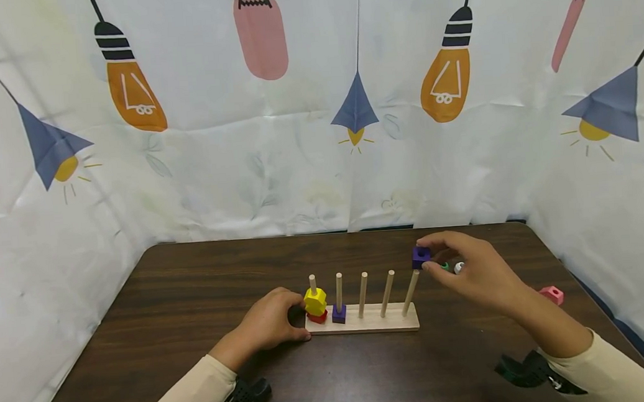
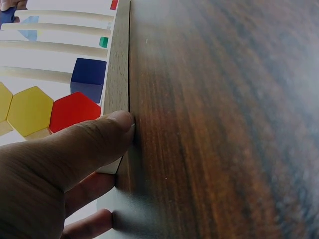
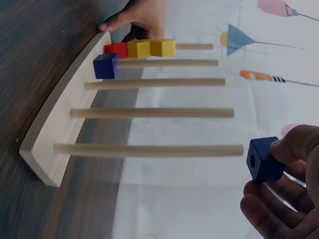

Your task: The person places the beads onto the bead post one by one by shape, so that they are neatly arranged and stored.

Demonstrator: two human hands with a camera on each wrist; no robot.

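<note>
A pale wooden base (image 1: 364, 327) with several upright pegs stands on the table. Its leftmost peg carries a red hexagonal block (image 3: 115, 49) at the bottom and two yellow blocks (image 3: 151, 48) above. One blue-purple block (image 1: 338, 314) sits low on the second peg. My left hand (image 1: 270, 322) grips the left end of the base, thumb (image 2: 112, 130) on its near edge. Between thumb and fingers, my right hand (image 1: 475, 271) pinches a blue-purple cube (image 3: 264, 159), its hole facing the tip of the rightmost peg (image 3: 149, 150), with a small gap. Three pegs are bare.
Behind the right hand are a green piece (image 1: 445, 266) and a white piece (image 1: 459, 267), partly hidden. A pink block (image 1: 552, 295) lies right of the right forearm. The dark wooden table (image 1: 357, 379) ends at a patterned white cloth (image 1: 214, 183).
</note>
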